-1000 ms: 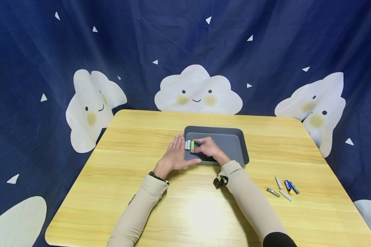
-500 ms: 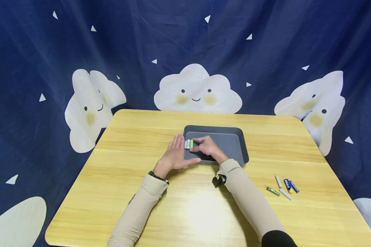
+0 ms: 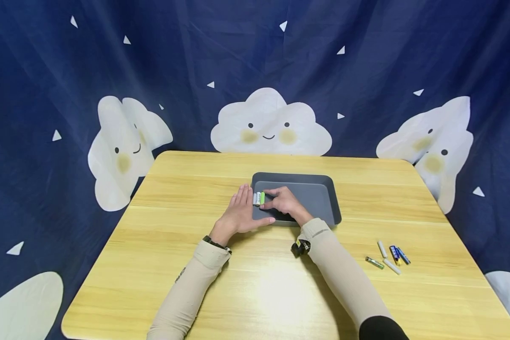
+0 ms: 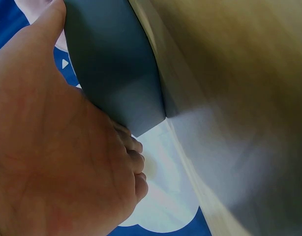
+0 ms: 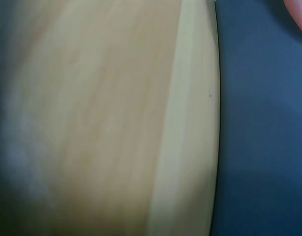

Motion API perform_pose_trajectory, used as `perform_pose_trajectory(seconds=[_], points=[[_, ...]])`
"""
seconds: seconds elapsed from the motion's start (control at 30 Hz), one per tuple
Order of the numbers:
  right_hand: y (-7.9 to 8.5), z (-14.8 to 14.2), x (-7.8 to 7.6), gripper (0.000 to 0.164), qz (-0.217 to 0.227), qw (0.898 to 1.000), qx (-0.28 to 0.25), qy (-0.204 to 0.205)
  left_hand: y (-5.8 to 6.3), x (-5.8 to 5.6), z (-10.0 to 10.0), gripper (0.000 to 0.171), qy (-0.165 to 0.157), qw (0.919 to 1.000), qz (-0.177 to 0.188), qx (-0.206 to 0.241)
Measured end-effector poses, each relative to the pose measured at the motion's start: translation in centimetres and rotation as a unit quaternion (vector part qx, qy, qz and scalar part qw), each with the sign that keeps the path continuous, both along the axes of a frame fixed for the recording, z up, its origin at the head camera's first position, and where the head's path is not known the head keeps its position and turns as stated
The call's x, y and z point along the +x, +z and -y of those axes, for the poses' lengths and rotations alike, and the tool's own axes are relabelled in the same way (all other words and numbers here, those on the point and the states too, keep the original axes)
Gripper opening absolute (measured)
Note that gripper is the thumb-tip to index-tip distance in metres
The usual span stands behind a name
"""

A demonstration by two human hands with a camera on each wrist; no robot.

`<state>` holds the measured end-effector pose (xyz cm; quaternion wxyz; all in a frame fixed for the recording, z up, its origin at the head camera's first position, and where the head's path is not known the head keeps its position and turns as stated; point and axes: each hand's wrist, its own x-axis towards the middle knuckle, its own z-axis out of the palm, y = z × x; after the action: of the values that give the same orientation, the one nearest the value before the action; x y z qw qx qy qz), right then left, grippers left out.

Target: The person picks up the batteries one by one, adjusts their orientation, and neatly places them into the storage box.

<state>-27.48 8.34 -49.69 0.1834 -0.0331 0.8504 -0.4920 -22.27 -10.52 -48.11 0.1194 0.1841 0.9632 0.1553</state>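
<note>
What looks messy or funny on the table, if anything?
Just the five loose batteries on the right side of the table: they point different ways, while the row of batteries in the tray lies neatly side by side. I can't see anything spilled or broken.

The head camera looks forward and down from above the near side of the wooden table (image 3: pixel 174 203), far enough back to include the dark-blue cloud-print curtain (image 3: pixel 255 52). The left-wrist camera, close and tipped sideways, faces along the left hand (image 4: pixel 67 142) past the dark-grey tray (image 3: pixel 314 200) to that curtain. The right-wrist view closely frames table and tray, which all three share.
</note>
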Motion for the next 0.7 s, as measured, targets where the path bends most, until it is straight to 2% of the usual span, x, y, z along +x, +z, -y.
perform_pose_trajectory(seconds=[0.17,0.33,0.53,0.7], points=[[0.3,-0.2,0.3,0.072,0.005,1.0,-0.004,0.001,0.0,0.0,0.0,0.125,-0.001,1.0,0.004,0.004],[0.9,-0.9,0.7,0.069,-0.013,1.0,-0.016,0.013,-0.1,0.0,0.0,0.128,-0.003,1.0,0.006,0.007],[2.7,-3.0,1.4,0.06,-0.069,0.997,-0.022,0.03,-0.3,-0.1,0.0,0.131,0.004,0.9999,0.012,0.001],[4.7,-6.1,2.7,0.053,-0.099,0.994,-0.013,0.05,-0.6,-0.4,-0.3,0.13,0.01,0.9997,0.019,-0.008]])
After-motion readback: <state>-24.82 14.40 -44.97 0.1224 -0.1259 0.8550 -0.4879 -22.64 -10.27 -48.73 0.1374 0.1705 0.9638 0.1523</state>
